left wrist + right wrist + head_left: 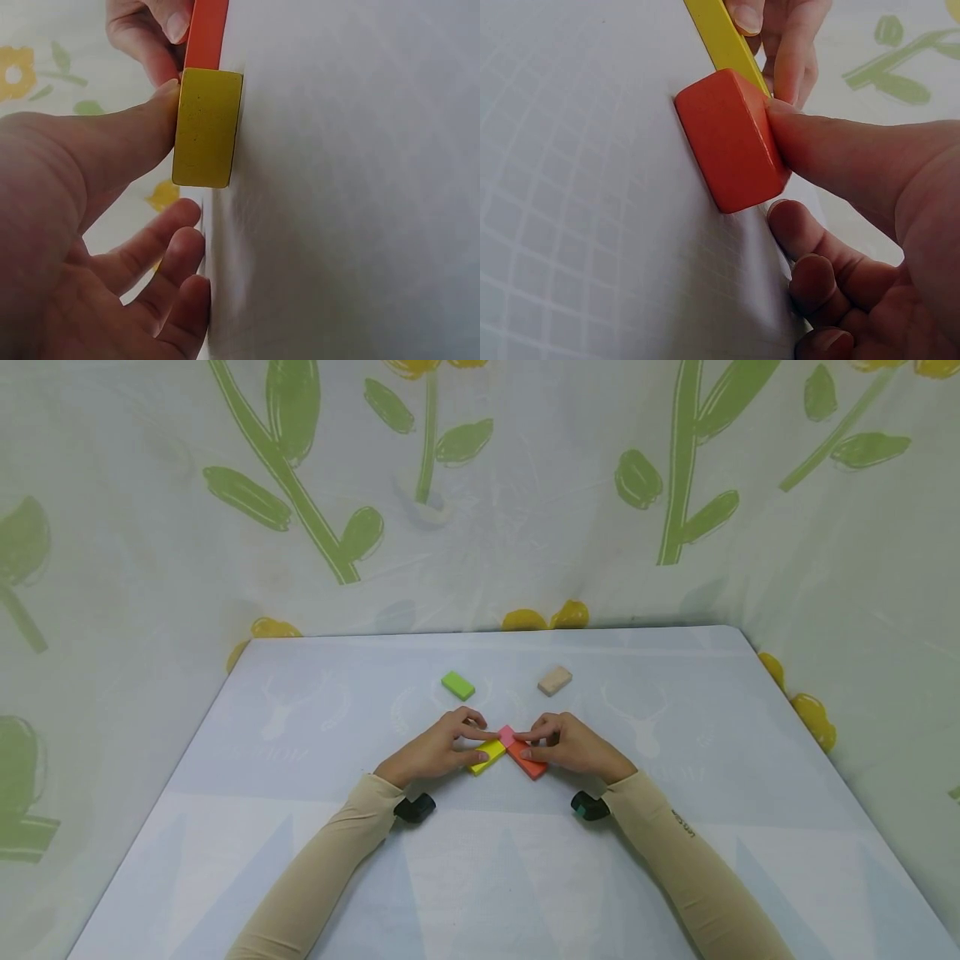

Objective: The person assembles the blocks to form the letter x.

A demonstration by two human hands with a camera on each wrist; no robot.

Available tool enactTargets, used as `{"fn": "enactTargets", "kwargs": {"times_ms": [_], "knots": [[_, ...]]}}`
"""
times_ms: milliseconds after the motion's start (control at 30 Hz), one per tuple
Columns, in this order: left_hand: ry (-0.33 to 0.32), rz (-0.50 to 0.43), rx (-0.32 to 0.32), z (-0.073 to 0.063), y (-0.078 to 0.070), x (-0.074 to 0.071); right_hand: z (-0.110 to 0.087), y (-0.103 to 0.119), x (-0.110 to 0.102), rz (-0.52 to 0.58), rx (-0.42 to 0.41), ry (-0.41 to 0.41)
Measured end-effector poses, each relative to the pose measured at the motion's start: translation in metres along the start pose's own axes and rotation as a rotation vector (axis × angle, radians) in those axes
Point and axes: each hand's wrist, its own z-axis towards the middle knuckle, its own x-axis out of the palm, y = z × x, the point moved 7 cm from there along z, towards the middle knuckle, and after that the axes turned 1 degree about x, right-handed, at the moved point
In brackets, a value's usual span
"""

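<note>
A yellow block [488, 757] and a red-orange block [529, 763] lie slanted on the table, meeting near a small pink block [507, 736] at their far ends. My left hand [442, 747] rests its thumb on the yellow block, its straight index finger reaching to the pink block's left side. From the other side, my right hand [576, 747] lays its thumb on the red-orange block and points its index finger at the pink one. In both wrist views the remaining fingers are loosely bent near the table, and the pink block is hidden.
Farther back on the table [480, 877] lie a green block [458, 686] on the left and a plain wooden block [555, 681] on the right. A pale curtain [525, 510] printed with plants hangs behind the table's far edge.
</note>
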Motion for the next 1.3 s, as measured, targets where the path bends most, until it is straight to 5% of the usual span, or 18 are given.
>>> {"fn": "enactTargets", "kwargs": {"times_ms": [700, 1300], "knots": [[0.008, -0.002, 0.0, -0.001, -0.002, -0.002, 0.0, -0.004, -0.009, 0.043, -0.018, 0.004], [-0.001, 0.0, 0.003, -0.001, -0.002, 0.001, -0.01, -0.005, -0.076, 0.125, 0.045, -0.129]]}}
